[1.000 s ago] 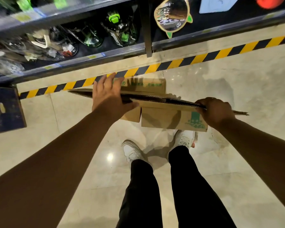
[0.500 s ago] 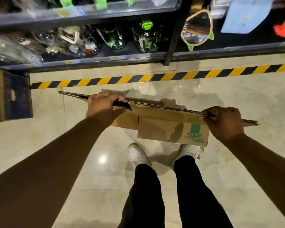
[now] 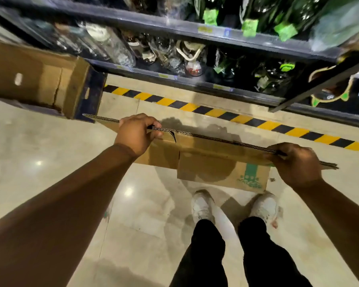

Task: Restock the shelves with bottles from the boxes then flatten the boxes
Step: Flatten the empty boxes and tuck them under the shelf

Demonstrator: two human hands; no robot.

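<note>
Left hand (image 3: 136,134) and right hand (image 3: 296,164) gripped the flattened box (image 3: 211,162) by its top edge; shelves (image 3: 174,23) at top held bottles (image 3: 265,77); the upper-left box (image 3: 39,79) stood unflattened.

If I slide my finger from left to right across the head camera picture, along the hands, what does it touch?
Standing cardboard box → left hand → green print on the flattened box → right hand.
</note>
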